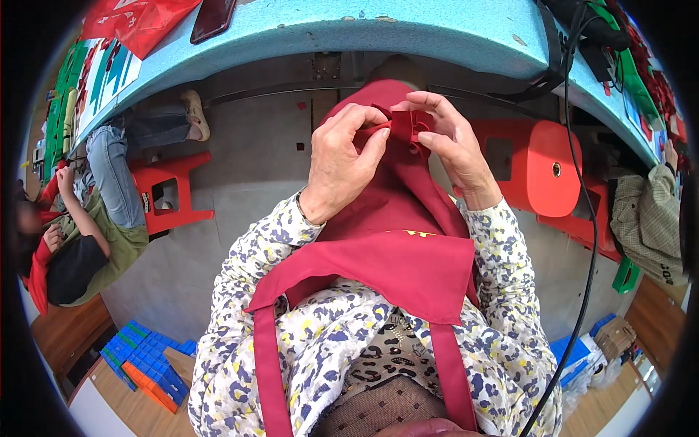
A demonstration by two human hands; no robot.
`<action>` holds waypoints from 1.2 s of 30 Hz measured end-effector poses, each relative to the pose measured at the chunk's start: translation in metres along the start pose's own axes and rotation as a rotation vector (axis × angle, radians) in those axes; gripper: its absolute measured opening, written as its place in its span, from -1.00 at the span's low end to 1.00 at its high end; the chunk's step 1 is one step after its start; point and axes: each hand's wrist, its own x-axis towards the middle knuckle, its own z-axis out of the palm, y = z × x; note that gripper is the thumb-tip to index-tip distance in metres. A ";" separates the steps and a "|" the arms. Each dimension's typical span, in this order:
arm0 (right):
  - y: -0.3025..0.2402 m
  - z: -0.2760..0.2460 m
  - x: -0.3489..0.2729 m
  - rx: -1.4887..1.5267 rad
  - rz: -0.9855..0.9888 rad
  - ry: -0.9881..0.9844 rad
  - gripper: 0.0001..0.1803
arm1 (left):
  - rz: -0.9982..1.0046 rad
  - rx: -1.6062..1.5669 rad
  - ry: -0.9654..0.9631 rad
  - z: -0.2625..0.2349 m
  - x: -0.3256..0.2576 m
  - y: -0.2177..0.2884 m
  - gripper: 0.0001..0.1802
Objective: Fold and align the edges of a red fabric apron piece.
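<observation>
A small piece of dark red ribbon (403,130) is stretched between my two hands, above my lap. My left hand (336,164) pinches its left end between thumb and bent fingers. At the other end, the thumb and fingers of my right hand (455,149) close on it, where a thin red loop stands out. The ribbon nearly matches the dark red apron (364,262) beneath it, so its exact shape is hard to make out.
Ahead curves a light blue table edge (437,33), with a phone (212,20) and a red plastic bag (142,22). Red stools (551,171) stand to my right, another red stool (178,191) to the left. A black cable (593,218) hangs at right. People sit on both sides.
</observation>
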 end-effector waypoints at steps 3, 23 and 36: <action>0.002 -0.005 0.003 -0.031 -0.004 -0.016 -0.61 | 0.007 -0.007 -0.006 0.000 -0.001 -0.002 -0.89; 0.027 -0.010 0.005 -0.168 -0.064 0.076 -0.79 | -0.035 -0.060 0.002 0.012 -0.009 -0.020 -0.87; 0.049 -0.010 0.007 -0.114 -0.039 0.101 -0.81 | -0.175 -0.138 -0.040 0.015 -0.019 -0.042 -0.85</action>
